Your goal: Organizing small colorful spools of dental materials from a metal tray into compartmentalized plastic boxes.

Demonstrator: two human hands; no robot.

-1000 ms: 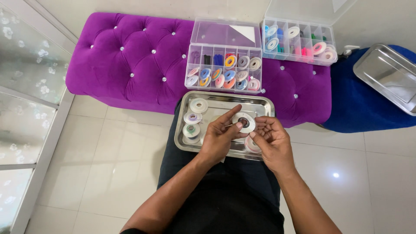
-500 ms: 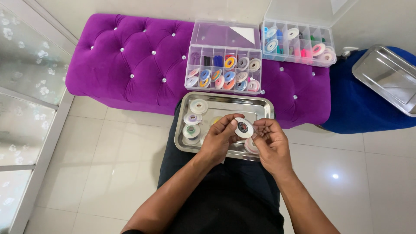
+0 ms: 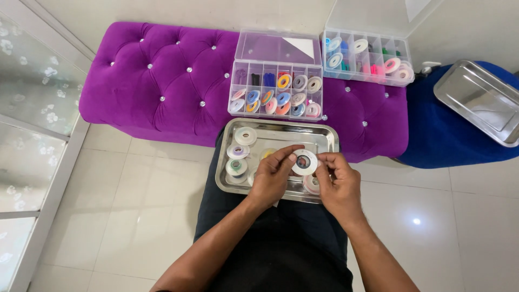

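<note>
both hands pinching one white bobbin above a steel tray on the lap.

nearest, at 6 o'clock, dark trousers (image 3: 281, 254) under both forearms; left hand (image 3: 273, 178) curled almost closed, fingertips on the left rim of the white bobbin (image 3: 305, 162); right hand (image 3: 338, 186) likewise curled, thumb and fingers gripping the bobbin's right side, so held flat-face up between the two, just over the steel tray (image 3: 324, 139). in the tray at 9 o'clock from the hands, several loose bobbins (image 3: 238, 159), white, lilac and green; one pink bobbin (image 3: 312, 185) partly hidden below the right hand. farther, at 12 o'clock, clear compartment box (image 3: 277, 92) of coloured bobbins on the purple tufted bench (image 3: 151, 81); second clear box (image 3: 367, 57) at 1 o'clock. at 2 o'clock, empty-looking metal tray (image 3: 478, 103) on blue cloth (image 3: 448, 140).
</note>
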